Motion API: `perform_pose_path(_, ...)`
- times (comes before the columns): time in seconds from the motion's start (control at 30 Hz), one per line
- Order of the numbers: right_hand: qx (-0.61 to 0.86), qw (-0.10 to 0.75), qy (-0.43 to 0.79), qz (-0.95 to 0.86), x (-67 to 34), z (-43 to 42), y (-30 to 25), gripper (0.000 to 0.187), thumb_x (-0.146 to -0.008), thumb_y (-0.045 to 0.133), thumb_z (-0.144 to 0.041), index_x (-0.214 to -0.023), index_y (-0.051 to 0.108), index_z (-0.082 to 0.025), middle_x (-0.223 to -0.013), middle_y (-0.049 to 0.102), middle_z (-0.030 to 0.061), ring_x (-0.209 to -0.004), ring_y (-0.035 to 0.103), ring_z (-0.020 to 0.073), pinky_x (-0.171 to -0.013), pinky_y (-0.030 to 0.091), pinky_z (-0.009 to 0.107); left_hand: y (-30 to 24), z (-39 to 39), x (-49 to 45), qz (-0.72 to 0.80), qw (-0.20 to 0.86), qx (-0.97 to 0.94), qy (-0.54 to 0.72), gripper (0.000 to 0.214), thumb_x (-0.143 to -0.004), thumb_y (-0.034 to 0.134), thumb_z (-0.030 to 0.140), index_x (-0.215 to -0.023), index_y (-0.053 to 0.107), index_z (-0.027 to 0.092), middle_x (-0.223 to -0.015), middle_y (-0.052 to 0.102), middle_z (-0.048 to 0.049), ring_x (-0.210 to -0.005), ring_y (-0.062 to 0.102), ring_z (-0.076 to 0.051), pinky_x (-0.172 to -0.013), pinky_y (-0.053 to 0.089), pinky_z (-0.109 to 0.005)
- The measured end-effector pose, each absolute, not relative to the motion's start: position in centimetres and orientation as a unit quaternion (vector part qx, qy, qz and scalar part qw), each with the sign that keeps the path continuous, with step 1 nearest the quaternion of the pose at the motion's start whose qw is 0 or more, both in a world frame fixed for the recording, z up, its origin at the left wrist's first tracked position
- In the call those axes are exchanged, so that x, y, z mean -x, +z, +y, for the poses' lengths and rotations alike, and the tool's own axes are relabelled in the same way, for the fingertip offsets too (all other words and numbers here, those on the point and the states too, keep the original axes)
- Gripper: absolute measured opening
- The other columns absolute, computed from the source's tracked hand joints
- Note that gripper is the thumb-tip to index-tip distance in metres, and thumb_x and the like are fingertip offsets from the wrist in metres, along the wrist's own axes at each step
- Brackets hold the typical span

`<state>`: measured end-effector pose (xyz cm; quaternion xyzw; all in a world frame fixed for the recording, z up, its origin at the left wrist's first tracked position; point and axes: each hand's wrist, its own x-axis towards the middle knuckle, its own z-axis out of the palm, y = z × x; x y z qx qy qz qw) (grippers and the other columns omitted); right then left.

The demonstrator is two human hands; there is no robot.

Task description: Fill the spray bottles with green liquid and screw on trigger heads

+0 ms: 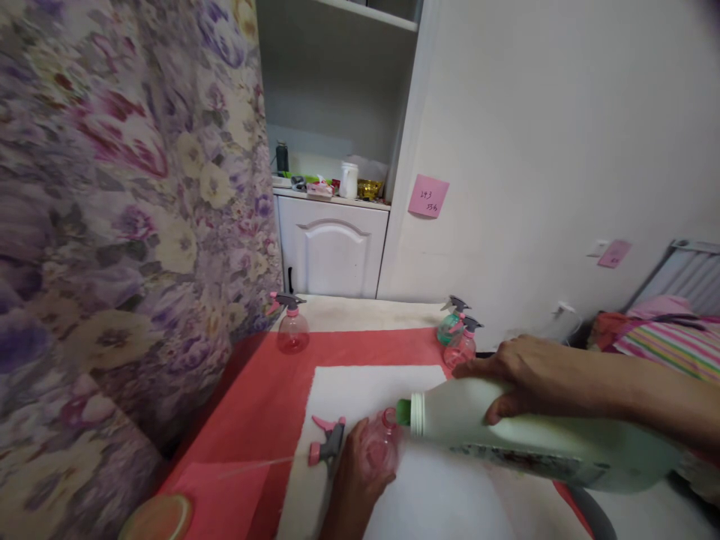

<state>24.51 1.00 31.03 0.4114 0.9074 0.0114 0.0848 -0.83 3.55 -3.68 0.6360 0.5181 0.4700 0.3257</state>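
My left hand [355,472] is wrapped round a clear pink spray bottle [380,450] whose top is off, its neck facing up. In my right hand [520,375] is a large pale green jug [466,412], tipped nearly level. The jug's green spout [403,412] is right by the pink bottle's mouth; whether liquid flows I cannot tell. Left of my left hand lies a grey and pink spray head [329,444] on a white sheet [349,386]. The jug's handle is hidden by my right hand.
A pink spray bottle [293,330] stands at the back left of the red-covered table [236,405]. At the back right are a green spray bottle [450,326] and another pink one [461,349]. A round lid-like object [157,517] sits front left, near a floral curtain [129,225].
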Motion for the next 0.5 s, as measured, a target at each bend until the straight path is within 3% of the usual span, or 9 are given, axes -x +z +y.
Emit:
perform_pose_path(0.3, -0.403, 0.070, 0.014, 0.912, -24.41, 0.93, 31.19, 0.051, -0.087, 0.059, -0.057, -0.129, 0.060, -0.028, -0.074, 0.073, 0.0048, -0.064, 0.068, 0.0226, -0.056, 0.038, 0.029, -3.43, 3.49, 0.88, 0.522, 0.324, -0.642, 0.459, 0.082, -0.058, 0.061, 0.026, -0.135, 0.034, 0.022, -0.137, 0.055, -0.0117, -0.126, 0.053, -0.028, -0.106, 0.047, -0.042)
perform_pose_path(0.5, -0.400, 0.081, 0.017, 0.913, -24.24, 0.92, 31.40, 0.050, -0.089, 0.057, -0.056, -0.129, 0.060, -0.026, -0.073, 0.072, 0.0053, -0.064, 0.068, 0.0233, -0.056, 0.038, 0.030, -3.59, 3.56, 0.72, 0.523, 0.299, -0.643, 0.474, 0.076, -0.061, 0.060, 0.026, -0.133, 0.035, 0.023, -0.134, 0.059, -0.0130, -0.122, 0.057, -0.030, -0.104, 0.048, -0.049)
